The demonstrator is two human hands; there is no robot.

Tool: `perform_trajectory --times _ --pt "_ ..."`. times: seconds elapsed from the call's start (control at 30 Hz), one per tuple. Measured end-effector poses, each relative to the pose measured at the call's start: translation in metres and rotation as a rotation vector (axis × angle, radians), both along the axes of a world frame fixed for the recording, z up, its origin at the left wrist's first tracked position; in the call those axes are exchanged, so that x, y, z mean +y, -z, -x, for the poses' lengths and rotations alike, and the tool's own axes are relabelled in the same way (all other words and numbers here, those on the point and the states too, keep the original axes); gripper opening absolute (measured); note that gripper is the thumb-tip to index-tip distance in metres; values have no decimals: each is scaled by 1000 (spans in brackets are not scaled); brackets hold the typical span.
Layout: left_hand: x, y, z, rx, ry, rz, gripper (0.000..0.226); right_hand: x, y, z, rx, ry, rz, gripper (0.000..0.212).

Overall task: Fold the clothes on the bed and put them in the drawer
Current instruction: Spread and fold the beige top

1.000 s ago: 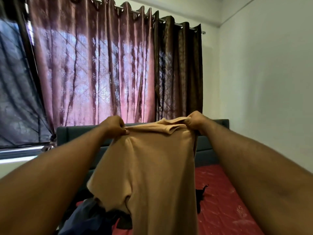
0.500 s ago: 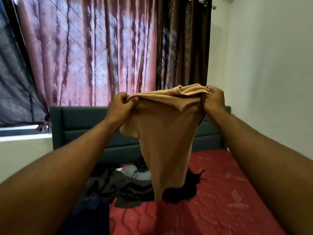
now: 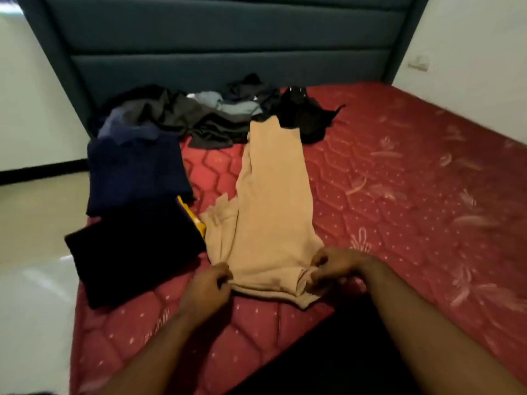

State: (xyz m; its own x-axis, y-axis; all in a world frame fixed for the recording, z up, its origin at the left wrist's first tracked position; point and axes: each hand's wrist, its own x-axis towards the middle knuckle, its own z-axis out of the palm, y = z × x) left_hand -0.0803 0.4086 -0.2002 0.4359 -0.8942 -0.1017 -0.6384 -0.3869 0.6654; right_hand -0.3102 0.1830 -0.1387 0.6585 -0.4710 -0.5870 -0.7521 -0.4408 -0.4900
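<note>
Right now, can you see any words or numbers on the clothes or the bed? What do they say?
None can be read.
Tan shirt: plain, no print showing.
Two folded dark garments: no lettering visible; a yellow edge peeks out, showing no text.
Red mattress: only patterns, no words.
Wall plate: too small and blurred to tell.

A bedroom in a home. A bed with a red quilted mattress (image 3: 399,181) and a padded dark teal headboard (image 3: 228,38) stands against plain white walls (image 3: 470,38). Loose and folded clothes (image 3: 182,115) lie on the mattress. A pale tiled floor (image 3: 31,238) shows beside the bed.
</note>
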Motion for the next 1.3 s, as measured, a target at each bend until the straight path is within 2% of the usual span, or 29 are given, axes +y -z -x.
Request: perform_trajectory --times 0.07,0.13,0.17,0.23,0.27,0.33,0.4,0.57,0.67,0.73,0.83,0.93,1.0,1.03,1.07,1.13,1.17,1.23,1.3 --pt "-6 -7 10 -63 -171 116 19 -8 7 -2 -66 157 40 39" --pt "-19 -21 15 -133 -302 147 15 -11 8 -9 -235 340 69 53" --pt "-28 -27 16 -145 -368 136 16 -12 8 -15 -285 333 144 53" --pt "-48 -34 10 -135 -475 70 23 -13 9 -31 -314 127 384 40" --pt "-56 -35 4 -147 -495 5 27 -10 11 -42 -343 20 440 32" --pt "-67 -34 -5 -197 -490 -152 39 -5 16 -56 -357 -87 425 23" --pt "-70 -27 -8 -244 -487 -263 46 1 23 -63 -337 -146 382 22" --pt "-77 -16 -10 -222 -567 -211 34 1 32 -66 -275 -189 219 16" --pt "-80 -11 -8 -220 -630 -151 24 1 35 -67 -272 -206 256 17" --pt "-75 -8 -1 -66 -760 96 18 2 39 -69 -289 -190 260 18" --pt "-71 -8 7 365 -989 556 11 7 37 -73 -294 -168 177 18" --pt "-73 -18 12 914 -1145 745 11 20 33 -90 -332 -188 208 20" --pt "-74 -27 12 1405 -1094 786 22 33 35 -112 -517 36 119 16" --pt "-73 -33 12 1594 -1035 762 30 41 36 -124 -636 228 -20 12" --pt "-71 -36 12 1697 -989 762 37 50 35 -135 -753 425 -201 12" --pt "-67 -35 9 1739 -942 822 40 66 37 -154 -888 678 -460 15" --pt "-67 -35 5 1726 -927 849 37 70 41 -160 -900 704 -484 16" --pt "-68 -36 -1 1694 -904 819 47 75 48 -167 -883 660 -485 20" --pt "-73 -34 -7 1639 -881 706 61 69 50 -167 -846 595 -431 23"
